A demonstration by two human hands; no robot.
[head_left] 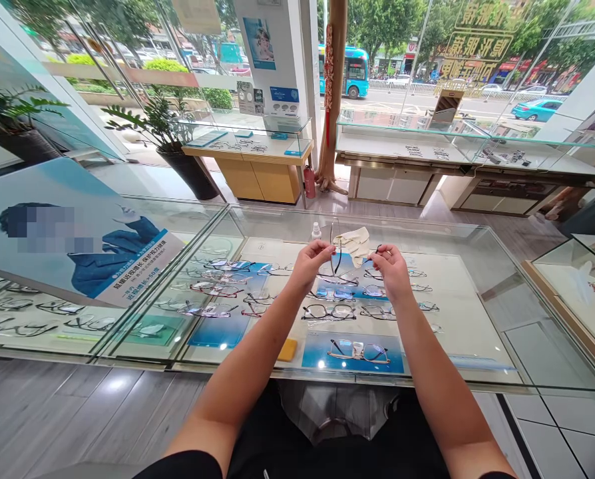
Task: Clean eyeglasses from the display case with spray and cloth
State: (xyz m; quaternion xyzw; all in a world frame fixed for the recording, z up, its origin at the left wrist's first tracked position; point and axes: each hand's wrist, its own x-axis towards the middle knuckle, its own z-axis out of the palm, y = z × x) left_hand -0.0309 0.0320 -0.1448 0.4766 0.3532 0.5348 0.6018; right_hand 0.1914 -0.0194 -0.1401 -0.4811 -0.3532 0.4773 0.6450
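Observation:
A pair of eyeglasses [338,261] is held up above the glass counter between my two hands. My left hand [316,258] pinches one side of it, by the thin rim and a dark temple arm. The fingers of my right hand [391,265] are closed on a dark, thin end that looks like the other temple arm. A crumpled cream cloth [353,245] shows between the hands, just behind the frame; whether it touches the glasses I cannot tell. A small white bottle [316,231] stands on the counter beyond my left hand.
Under the glass countertop [470,249] several eyeglasses [329,311] lie in rows on blue and white sheets. A yellow-orange item [287,349] is near the front edge. A poster board [78,233] leans at left. Farther off are display cases [407,148] and a potted plant [188,173].

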